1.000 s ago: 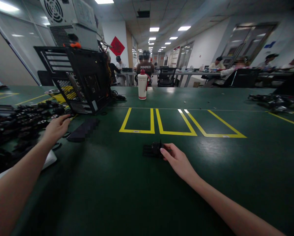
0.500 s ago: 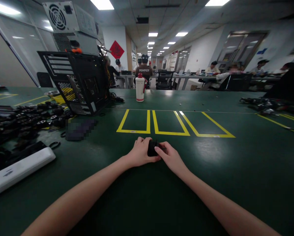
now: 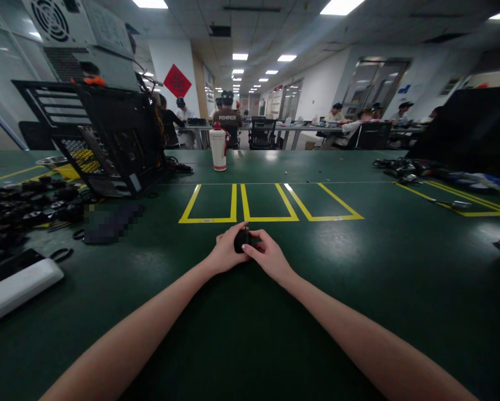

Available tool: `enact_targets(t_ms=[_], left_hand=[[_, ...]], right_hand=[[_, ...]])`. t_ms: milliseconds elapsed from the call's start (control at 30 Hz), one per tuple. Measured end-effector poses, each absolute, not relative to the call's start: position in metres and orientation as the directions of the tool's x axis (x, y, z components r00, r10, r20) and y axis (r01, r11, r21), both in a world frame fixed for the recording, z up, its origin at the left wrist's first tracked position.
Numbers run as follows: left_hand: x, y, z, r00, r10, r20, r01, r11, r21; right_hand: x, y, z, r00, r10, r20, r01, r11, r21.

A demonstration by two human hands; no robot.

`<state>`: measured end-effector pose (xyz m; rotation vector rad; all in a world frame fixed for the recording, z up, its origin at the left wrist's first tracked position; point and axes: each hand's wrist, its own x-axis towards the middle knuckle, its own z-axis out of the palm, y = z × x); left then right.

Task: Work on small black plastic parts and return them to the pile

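fingers of the left hand (image 3: 221, 253) curled round a small black part (image 3: 240, 241), gripping its left side; thumb and fingers of the right hand (image 3: 271, 260) closed on its right side. part sits between the two hands, just over or on the green surface (image 3: 250, 340), near side of the yellow tape outlines (image 3: 208, 221); cannot tell if it touches down, as the hands cover much of it. its exact kind not readable. risk, as judged: small, dark and mostly hidden, so an uneven squeeze from the two sides could twist it or pop it out of the fingertips; if dropped, hard to spot against dark green. pressing hard at an angle could strain any thin edge. around, from the left: heap of small black parts (image 3: 24, 209), tangled-looking, a loose one easily lost among them; white bar-shaped block (image 3: 24, 287) beside it; open black computer case (image 3: 127, 133), pale metal units stacked on top, and a knock there might shift the stack; dark flat item (image 3: 114, 224) lying near its base; white bottle with red lid (image 3: 219, 149), upright, could tip if bumped; seated people beyond; bundle of cables (image 3: 400, 167) at the far right, which could snag a sleeve or hand.
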<state>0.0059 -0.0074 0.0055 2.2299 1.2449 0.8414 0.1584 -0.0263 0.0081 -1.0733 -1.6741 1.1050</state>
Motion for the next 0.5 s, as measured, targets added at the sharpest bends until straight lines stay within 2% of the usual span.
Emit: enact_targets(t_ms=[200, 333, 500], left_hand=[[0.007, -0.008, 0.005, 0.395, 0.851, 0.347, 0.636, -0.525, 0.565], [0.002, -0.015, 0.01, 0.451, 0.824, 0.342, 0.637, -0.566, 0.523], [-0.001, -0.017, 0.009, 0.453, 0.822, 0.346, 0.651, -0.57, 0.501]], right_hand=[[0.156, -0.019, 0.002, -0.255, 0.946, 0.2, 0.105, 0.233, -0.967], [0.156, -0.013, -0.003, -0.213, 0.961, 0.177, 0.072, 0.196, -0.978], [0.159, -0.017, 0.0, -0.344, 0.922, 0.176, 0.003, 0.188, -0.982]])
